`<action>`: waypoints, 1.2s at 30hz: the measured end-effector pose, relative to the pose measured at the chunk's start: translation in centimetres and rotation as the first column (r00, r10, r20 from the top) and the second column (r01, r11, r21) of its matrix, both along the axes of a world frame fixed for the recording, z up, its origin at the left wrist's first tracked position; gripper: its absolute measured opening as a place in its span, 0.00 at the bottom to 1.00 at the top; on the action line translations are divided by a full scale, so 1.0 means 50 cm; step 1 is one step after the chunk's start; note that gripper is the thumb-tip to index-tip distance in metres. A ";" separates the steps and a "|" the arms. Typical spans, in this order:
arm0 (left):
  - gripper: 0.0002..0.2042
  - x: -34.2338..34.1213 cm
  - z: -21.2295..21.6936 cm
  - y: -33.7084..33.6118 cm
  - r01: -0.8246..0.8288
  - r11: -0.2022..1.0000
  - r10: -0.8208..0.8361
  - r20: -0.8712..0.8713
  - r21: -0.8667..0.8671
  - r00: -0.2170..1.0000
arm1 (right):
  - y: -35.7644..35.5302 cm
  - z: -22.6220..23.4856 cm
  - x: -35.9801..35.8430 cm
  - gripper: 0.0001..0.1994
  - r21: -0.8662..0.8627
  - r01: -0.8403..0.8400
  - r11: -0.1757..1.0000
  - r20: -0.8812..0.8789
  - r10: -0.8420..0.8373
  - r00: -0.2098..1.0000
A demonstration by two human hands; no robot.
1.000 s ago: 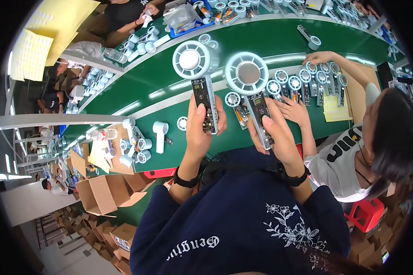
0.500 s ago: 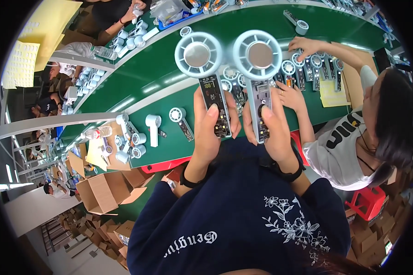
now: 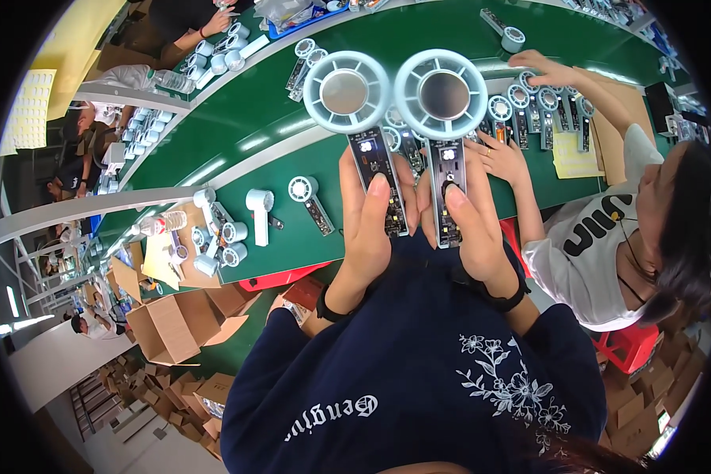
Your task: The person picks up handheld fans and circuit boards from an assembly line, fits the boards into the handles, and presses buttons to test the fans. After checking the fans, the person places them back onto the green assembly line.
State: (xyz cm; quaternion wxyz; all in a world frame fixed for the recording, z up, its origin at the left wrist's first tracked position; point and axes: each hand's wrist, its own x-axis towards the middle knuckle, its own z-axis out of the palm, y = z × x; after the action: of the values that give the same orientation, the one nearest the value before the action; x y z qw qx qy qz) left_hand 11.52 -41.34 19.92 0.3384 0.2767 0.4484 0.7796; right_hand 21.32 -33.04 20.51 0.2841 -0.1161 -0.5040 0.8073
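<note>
I hold two unfinished handheld fans upright, side by side, close to the camera. My left hand (image 3: 371, 229) grips the left fan (image 3: 347, 93) by its bare dark circuit-board handle, thumb lying on the board. My right hand (image 3: 470, 229) grips the right fan (image 3: 441, 95) the same way. Each fan has a round white ring head with a grey centre disc. The two heads almost touch above the green worktable (image 3: 237, 118).
A person in a white shirt (image 3: 584, 245) works at my right, hands on a row of fan assemblies (image 3: 529, 107). A loose fan part (image 3: 308, 197) and a white handle (image 3: 258, 209) lie on the table at left. Open cardboard boxes (image 3: 174, 328) stand lower left.
Both hands have lifted the two fans up and closer to the camera and brought them nearer together; they now appear larger, heads nearly touching.
</note>
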 end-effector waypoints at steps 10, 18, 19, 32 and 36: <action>0.22 -0.003 -0.003 0.008 0.019 1.000 -0.019 0.000 0.022 1.000 | 0.005 -0.010 -0.005 0.20 -0.074 -0.008 0.997 0.021 0.009 1.000; 0.23 0.007 -0.002 0.007 0.007 1.000 -0.007 0.009 -0.009 1.000 | 0.002 -0.010 0.002 0.19 -0.060 0.010 0.998 0.046 -0.007 0.999; 0.23 0.007 -0.004 0.007 0.014 1.000 -0.014 -0.006 -0.019 1.000 | 0.002 -0.010 0.003 0.19 -0.061 0.006 0.998 0.045 -0.003 0.999; 0.22 0.004 -0.013 0.006 0.076 0.997 -0.076 -0.057 0.001 0.996 | 0.005 -0.013 0.015 0.20 0.000 0.013 1.000 0.057 -0.013 0.998; 0.22 0.009 -0.004 0.009 0.072 0.997 -0.072 -0.050 0.000 0.996 | 0.005 -0.012 0.014 0.20 -0.018 -0.003 1.000 0.054 0.004 0.999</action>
State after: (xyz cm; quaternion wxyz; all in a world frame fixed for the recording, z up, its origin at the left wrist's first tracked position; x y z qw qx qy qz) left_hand 11.99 -40.88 19.70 0.3545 0.3126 0.4458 0.7602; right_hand 22.03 -32.77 19.93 0.2682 -0.1395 -0.5046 0.8087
